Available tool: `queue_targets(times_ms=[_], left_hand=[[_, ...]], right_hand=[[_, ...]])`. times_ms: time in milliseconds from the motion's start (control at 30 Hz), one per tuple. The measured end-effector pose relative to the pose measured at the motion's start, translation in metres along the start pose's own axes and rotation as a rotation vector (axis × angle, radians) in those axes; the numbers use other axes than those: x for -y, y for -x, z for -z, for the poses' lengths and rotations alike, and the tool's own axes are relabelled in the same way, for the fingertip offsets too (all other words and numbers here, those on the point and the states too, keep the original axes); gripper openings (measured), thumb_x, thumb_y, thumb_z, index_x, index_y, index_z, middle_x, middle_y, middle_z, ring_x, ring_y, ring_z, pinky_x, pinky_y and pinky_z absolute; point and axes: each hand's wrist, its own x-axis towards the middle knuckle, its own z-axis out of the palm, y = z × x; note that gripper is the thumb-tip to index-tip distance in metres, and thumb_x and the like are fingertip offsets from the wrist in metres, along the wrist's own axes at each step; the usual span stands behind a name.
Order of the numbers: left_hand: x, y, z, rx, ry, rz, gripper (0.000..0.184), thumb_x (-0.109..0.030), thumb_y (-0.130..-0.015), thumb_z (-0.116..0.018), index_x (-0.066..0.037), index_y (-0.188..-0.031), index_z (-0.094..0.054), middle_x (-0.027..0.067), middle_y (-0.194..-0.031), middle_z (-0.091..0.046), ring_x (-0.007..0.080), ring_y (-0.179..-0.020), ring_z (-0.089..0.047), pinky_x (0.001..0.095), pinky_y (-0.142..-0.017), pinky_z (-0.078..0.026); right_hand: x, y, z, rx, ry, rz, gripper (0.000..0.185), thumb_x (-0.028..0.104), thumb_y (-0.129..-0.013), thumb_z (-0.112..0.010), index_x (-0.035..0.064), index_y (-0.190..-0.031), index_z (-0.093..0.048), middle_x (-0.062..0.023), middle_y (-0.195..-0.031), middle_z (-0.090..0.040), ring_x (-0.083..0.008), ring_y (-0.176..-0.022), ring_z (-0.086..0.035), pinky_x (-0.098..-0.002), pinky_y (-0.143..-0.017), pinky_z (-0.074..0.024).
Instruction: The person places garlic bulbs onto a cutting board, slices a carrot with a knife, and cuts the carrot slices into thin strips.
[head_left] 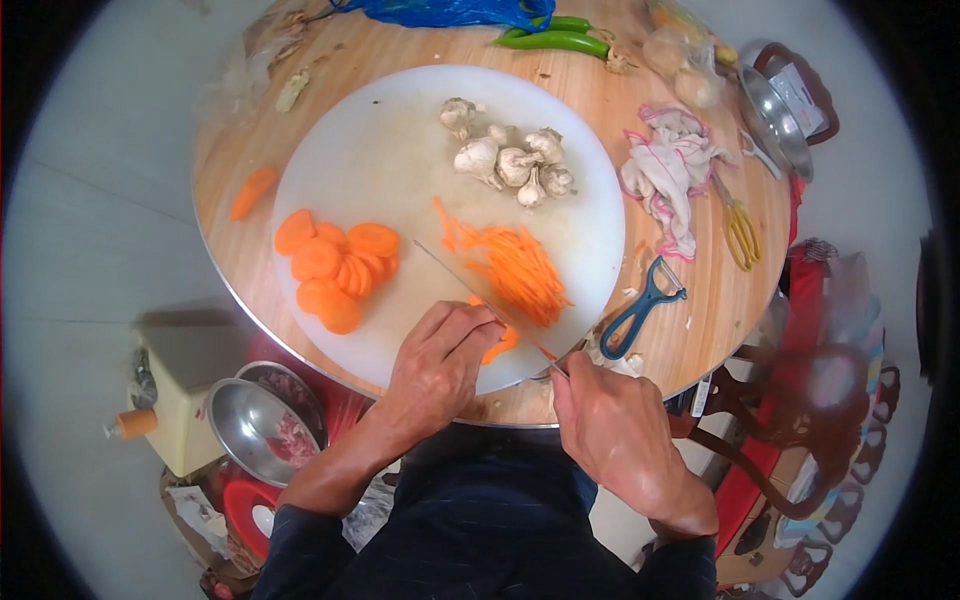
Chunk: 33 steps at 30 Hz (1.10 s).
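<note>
My left hand [437, 365] presses orange carrot pieces [501, 346] onto the round white cutting board [350, 150], its fingertips bent close to the blade. In my right hand [620, 425] is the handle of a kitchen knife [452, 271], seen nearly edge-on and slanting up to the left across the board. Just right of the blade lies a heap of carrot shreds [518, 275]. Round carrot slices [335, 265] overlap at the board's left side. Several garlic bulbs [512, 160] sit near its upper right. My fingers partly hide the pieces being held.
Around the board on the wooden table [225, 215] are a carrot piece [254, 193], green peppers [560, 42], a blue bag [440, 10], a cloth [672, 175], yellow-handled scissors [741, 235] and a blue peeler [640, 310]. Metal bowls holding meat [262, 425] stand lower left.
</note>
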Motion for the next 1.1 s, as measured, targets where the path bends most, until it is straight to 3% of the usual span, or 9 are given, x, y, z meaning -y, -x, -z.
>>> queue_targets(times_ms=[333,633,833,1100], left_hand=[[0.005,0.004,-0.004,-0.023,0.025,-0.017,0.031,0.008,-0.075,-0.076,0.004,-0.105,-0.076,0.0144,-0.113,-0.073,0.0325,-0.1,-0.07,0.0407,-0.087,-0.061],[0.004,0.006,-0.001,-0.071,0.065,0.001,0.029,0.007,-0.075,-0.078,0.002,-0.104,-0.075,0.0125,-0.11,-0.072,0.0317,-0.097,-0.071,0.04,-0.082,-0.061],[0.003,0.003,-0.003,-0.059,0.028,-0.003,0.028,0.006,-0.075,-0.079,0.002,-0.103,-0.076,0.0121,-0.107,-0.073,0.0316,-0.098,-0.072,0.0389,-0.082,-0.062],[0.006,0.005,-0.004,-0.032,0.013,-0.017,0.028,0.008,-0.075,-0.077,0.002,-0.102,-0.076,0.0133,-0.108,-0.073,0.0326,-0.098,-0.072,0.0398,-0.082,-0.062]], right_hand=[[0.002,-0.029,-0.006,0.109,-0.023,0.007,0.012,0.004,-0.098,-0.063,-0.0063,-0.093,-0.059,-0.0267,-0.062,-0.065,-0.0455,-0.06,-0.073,-0.052,-0.058,-0.0595],[0.008,-0.023,0.01,0.058,-0.064,-0.026,0.019,0.014,-0.106,-0.062,-0.0026,-0.096,-0.059,-0.0235,-0.071,-0.07,-0.0448,-0.067,-0.073,-0.0538,-0.061,-0.0581],[0.009,-0.004,0.007,0.077,-0.004,-0.013,0.017,0.012,-0.103,-0.063,-0.0025,-0.095,-0.058,-0.0228,-0.075,-0.071,-0.0435,-0.066,-0.074,-0.0504,-0.059,-0.0586],[0.006,-0.028,-0.009,0.121,-0.017,0.0,0.013,0.008,-0.099,-0.064,-0.0034,-0.093,-0.059,-0.0258,-0.066,-0.067,-0.0455,-0.063,-0.073,-0.054,-0.06,-0.0585]])
